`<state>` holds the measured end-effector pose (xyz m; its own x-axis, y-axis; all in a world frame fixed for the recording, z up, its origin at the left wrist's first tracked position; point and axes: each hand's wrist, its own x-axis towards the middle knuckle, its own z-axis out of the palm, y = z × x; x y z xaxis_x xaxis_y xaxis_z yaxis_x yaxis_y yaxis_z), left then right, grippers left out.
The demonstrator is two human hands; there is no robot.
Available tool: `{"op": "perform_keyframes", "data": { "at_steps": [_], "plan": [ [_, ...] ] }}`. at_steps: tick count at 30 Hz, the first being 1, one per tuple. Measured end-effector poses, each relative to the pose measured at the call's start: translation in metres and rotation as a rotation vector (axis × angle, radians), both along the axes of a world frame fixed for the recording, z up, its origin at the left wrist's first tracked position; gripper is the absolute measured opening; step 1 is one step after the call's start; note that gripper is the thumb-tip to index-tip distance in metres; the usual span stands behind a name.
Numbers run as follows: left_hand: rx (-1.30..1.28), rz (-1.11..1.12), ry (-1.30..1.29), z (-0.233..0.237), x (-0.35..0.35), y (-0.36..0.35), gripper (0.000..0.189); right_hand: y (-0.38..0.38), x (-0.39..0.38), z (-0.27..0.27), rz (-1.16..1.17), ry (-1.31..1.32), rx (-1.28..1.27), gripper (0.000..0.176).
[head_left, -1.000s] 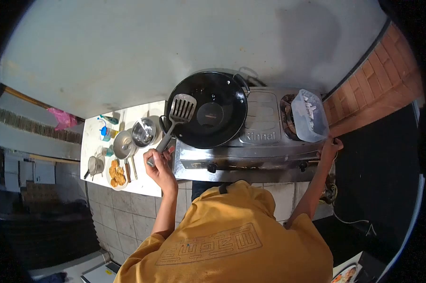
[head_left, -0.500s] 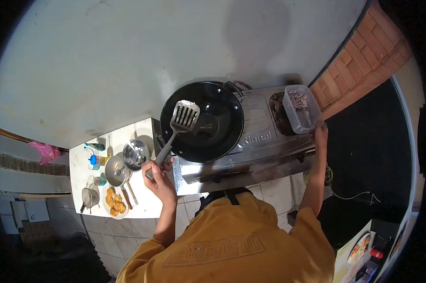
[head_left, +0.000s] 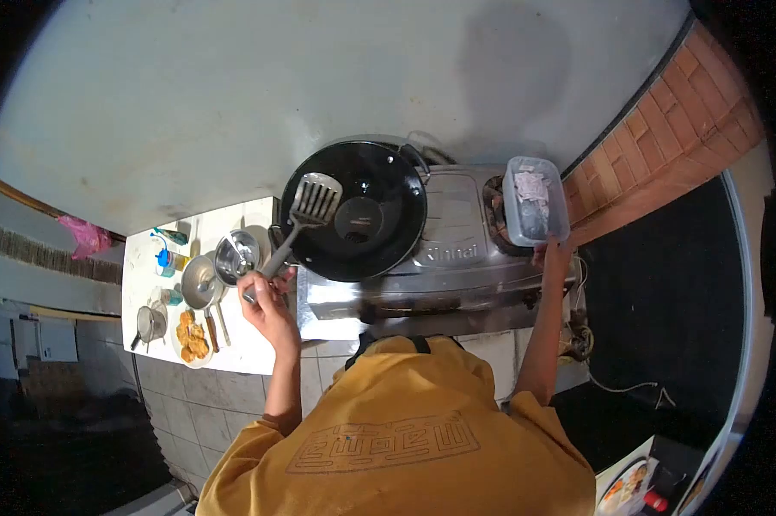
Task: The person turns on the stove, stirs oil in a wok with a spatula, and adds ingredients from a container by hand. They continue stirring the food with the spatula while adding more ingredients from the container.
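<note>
My left hand [head_left: 272,311] grips the grey handle of a slotted spatula [head_left: 316,202]. The spatula's metal head is held over the black wok [head_left: 379,245], which sits on the left side of the stove. My right hand [head_left: 553,251] has its fingers closed at the near end of a clear plastic container [head_left: 515,225]. Pale pinkish pieces of food [head_left: 530,186] lie toward the far end of that container, which overlaps the right burner [head_left: 494,206] in this view.
Left of the stove, a white table [head_left: 246,361] carries metal bowls [head_left: 237,256], a pan [head_left: 200,282], a plate of golden fried pieces [head_left: 192,338], a strainer [head_left: 151,322] and bottles. A brick edge [head_left: 654,129] rises at the right; a grey wall stands behind.
The plastic container has turned a little and sits straighter, with my right hand at its near end. My left hand still holds the spatula over the wok. The whole view has shifted slightly.
</note>
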<state>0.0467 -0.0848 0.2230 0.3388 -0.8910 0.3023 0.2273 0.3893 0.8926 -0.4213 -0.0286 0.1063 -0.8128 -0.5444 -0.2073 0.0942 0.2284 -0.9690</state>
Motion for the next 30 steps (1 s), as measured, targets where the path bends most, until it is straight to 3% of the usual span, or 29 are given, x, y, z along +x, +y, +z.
{"op": "perform_keyframes", "data": {
  "at_steps": [5, 7, 15, 23, 25, 27, 28, 30],
  "plan": [
    [-0.046, 0.113, -0.001, -0.001, -0.025, 0.003, 0.014, -0.003, -0.014, -0.004, 0.036, -0.048, 0.024, 0.05],
    [-0.043, 0.144, 0.01, 0.003, -0.031, 0.005, 0.014, 0.001, -0.015, -0.005, 0.08, -0.087, -0.04, 0.066],
    [-0.052, 0.02, -0.042, 0.009, -0.022, -0.013, 0.012, 0.005, -0.014, -0.004, 0.153, -0.095, -0.001, 0.083],
    [-0.008, 0.036, 0.007, 0.003, -0.021, -0.038, 0.012, 0.012, -0.031, -0.002, 0.128, -0.08, 0.1, 0.073],
    [0.027, 0.025, 0.009, -0.003, -0.012, -0.04, 0.011, 0.018, -0.042, -0.013, -0.002, 0.068, 0.208, 0.061],
    [0.032, 0.022, -0.007, 0.0, -0.01, -0.042, 0.01, 0.031, -0.045, -0.042, -0.157, 0.773, -0.044, 0.053],
    [0.035, 0.041, -0.02, -0.001, -0.008, -0.044, 0.01, 0.032, -0.033, -0.032, -0.128, 0.77, -0.046, 0.053],
    [0.039, 0.056, -0.039, -0.002, -0.008, -0.045, 0.011, 0.036, -0.004, 0.014, -0.085, 0.429, -0.062, 0.045]
  ]
}}
